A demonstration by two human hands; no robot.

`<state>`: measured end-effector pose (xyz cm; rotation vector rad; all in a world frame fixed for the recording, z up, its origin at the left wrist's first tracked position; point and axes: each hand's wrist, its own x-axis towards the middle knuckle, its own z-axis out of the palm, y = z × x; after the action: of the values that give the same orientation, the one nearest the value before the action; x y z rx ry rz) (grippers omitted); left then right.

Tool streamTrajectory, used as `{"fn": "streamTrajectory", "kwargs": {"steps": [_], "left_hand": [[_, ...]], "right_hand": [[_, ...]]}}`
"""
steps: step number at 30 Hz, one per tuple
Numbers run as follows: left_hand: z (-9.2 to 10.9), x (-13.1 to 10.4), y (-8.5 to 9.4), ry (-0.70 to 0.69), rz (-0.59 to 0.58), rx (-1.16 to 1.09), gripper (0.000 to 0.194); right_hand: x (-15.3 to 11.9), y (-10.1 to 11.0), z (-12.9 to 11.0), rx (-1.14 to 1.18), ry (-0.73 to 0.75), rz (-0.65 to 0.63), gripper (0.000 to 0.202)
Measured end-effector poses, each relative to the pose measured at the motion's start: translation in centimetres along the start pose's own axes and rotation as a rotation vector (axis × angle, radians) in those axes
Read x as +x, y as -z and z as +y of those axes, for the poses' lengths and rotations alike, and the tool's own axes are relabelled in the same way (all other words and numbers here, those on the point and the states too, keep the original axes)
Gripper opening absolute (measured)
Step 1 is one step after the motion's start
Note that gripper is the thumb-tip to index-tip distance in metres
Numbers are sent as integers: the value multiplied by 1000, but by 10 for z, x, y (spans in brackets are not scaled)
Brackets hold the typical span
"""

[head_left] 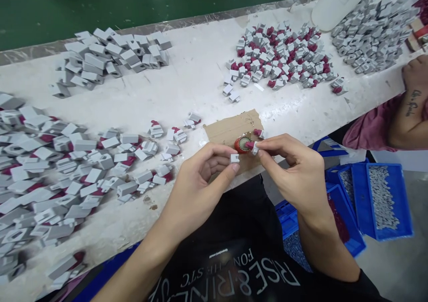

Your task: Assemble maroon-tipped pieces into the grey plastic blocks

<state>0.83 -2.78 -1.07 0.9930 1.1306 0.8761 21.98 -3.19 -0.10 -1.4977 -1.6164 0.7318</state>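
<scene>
My left hand [203, 177] pinches a small grey plastic block [234, 158] with a notch, between thumb and index finger. Between the fingertips of my right hand [292, 170] is a small grey piece with a maroon end [250, 145]. That maroon end is over or touching the pale contents of a small red round cap [238, 144]; which of the two I cannot tell. Under the cap lies a piece of brown cardboard [217, 131]. Another grey-and-maroon piece [258, 133] rests just behind my right fingertips.
Joined grey-and-maroon pieces [80, 177] spread over the left side. Behind are piles of grey blocks [103, 55], grey-and-maroon parts [281, 55] and small grey parts [371, 37], with a white bottle [337, 3]. Blue bins [384, 199] stand lower right, near another person's arm [413, 101].
</scene>
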Motion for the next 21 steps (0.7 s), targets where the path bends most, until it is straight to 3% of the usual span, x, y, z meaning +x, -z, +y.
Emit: {"fn": "streamTrajectory", "kwargs": {"steps": [4, 12, 21], "left_hand": [[0, 3, 0, -11, -6, -27, 13], [10, 19, -10, -51, -14, -161, 15], [15, 21, -19, -71, -67, -222, 14]], "right_hand": [[1, 2, -1, 106, -83, 37, 17], [5, 8, 3, 583, -294, 98, 10], [3, 9, 4, 625, -279, 70, 10]]}}
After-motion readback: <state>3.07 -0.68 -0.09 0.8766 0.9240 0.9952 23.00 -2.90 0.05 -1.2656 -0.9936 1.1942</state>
